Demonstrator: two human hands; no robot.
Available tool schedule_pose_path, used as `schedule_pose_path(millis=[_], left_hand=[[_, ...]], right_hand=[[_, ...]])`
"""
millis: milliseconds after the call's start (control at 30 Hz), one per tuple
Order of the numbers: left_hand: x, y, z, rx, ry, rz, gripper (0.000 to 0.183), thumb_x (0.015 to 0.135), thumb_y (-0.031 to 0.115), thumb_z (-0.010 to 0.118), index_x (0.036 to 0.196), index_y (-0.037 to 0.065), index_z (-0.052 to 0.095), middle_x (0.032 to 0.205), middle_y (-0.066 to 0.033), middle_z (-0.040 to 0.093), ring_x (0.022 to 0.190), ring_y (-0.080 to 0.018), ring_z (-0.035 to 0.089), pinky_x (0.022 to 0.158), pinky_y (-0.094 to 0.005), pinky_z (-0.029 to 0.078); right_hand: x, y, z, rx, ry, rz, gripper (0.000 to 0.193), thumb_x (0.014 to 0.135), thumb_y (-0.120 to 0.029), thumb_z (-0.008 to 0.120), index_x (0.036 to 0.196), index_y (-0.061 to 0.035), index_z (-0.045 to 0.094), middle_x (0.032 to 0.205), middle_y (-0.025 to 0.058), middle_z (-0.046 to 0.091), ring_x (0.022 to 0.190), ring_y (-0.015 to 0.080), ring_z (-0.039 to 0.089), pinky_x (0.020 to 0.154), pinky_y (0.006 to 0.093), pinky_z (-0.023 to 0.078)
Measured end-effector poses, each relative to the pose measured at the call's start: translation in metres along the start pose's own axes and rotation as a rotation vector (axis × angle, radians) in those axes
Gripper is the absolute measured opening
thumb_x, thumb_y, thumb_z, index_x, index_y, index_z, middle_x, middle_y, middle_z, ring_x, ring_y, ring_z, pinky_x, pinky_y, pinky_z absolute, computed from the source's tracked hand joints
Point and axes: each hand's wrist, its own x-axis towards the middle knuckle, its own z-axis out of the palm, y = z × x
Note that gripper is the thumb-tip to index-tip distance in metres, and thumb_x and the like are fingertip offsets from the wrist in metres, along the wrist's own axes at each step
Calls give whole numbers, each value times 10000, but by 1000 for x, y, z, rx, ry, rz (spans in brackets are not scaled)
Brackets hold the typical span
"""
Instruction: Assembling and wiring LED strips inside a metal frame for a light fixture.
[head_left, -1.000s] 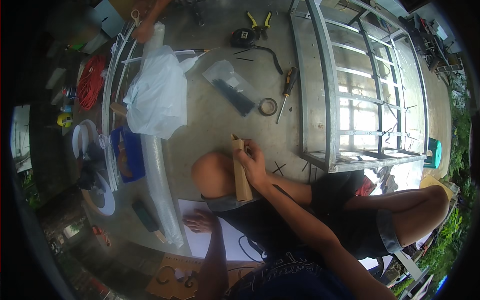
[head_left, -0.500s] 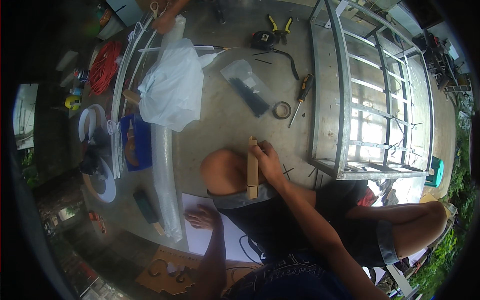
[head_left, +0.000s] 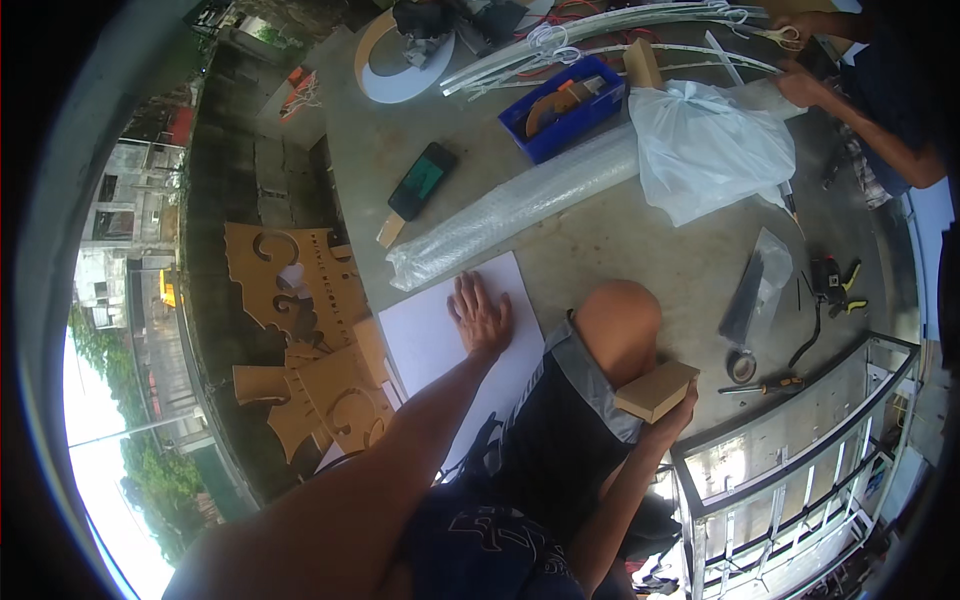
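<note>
My left hand (head_left: 481, 318) lies flat with fingers spread on a white sheet (head_left: 420, 345) on the floor. In my right hand (head_left: 676, 420) is a small brown cardboard box (head_left: 655, 392), gripped at its far end beside my bent knee. Beyond the sheet stretches a long roll of bubble wrap (head_left: 520, 205). A dark phone (head_left: 424, 180) rests near the roll's left end. Cut-out brown panels (head_left: 300, 290) with curved openings are stacked left of the sheet.
A metal frame (head_left: 790, 455) stands at the lower right. Near it lie a screwdriver (head_left: 765, 387), a tape roll (head_left: 741, 366), a bag of black zip ties (head_left: 755, 290) and pliers (head_left: 848, 290). A white plastic bag (head_left: 710, 150) and blue bin (head_left: 560, 110) are farther off. Another person's hand (head_left: 805, 88) shows top right.
My view has swung to the left, so the sheet and panels now sit nearer the middle. The box has tilted from upright to lying slantwise in my right hand. My left hand remains on the sheet.
</note>
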Motion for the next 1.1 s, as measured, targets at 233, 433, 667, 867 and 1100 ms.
schedule_pose_path(millis=[233,433,667,867,1100], left_hand=[[-6,-1,-1,-5,-32,-24,673,891,407,408,1388,-24,266,1453,-206,244,1383,-329,152,1101,-512,98],[-7,1,-2,-13,-34,-29,677,888,407,416,1386,-27,268,1456,-202,241,1384,-328,147,1101,-513,95],[-5,1,-2,-19,-27,-20,670,886,401,422,1385,-20,271,1448,-207,250,1384,-330,157,1102,-511,99],[-2,-6,-2,14,9,-5,656,889,395,422,1382,-15,283,1438,-204,266,1378,-324,173,1097,-512,108],[-7,0,13,12,97,41,647,909,424,418,1380,-3,296,1413,-214,313,1349,-332,236,1077,-496,173]], right_hand=[[20,28,-35,-508,-296,-579,347,938,-265,470,1156,4,441,1009,100,565,910,203,581,802,305,478],[8,12,-23,-534,-312,-686,341,858,-195,592,1111,-18,449,861,79,544,792,146,571,689,269,491],[14,7,-6,-146,-10,-151,338,934,-257,391,953,22,582,811,99,601,714,213,617,620,320,512],[-9,2,5,-23,-29,-187,331,890,-257,457,1025,29,556,892,116,592,820,223,612,706,362,497],[5,17,-21,590,-69,136,333,888,-347,412,972,-61,560,848,58,589,759,194,600,689,331,497]])
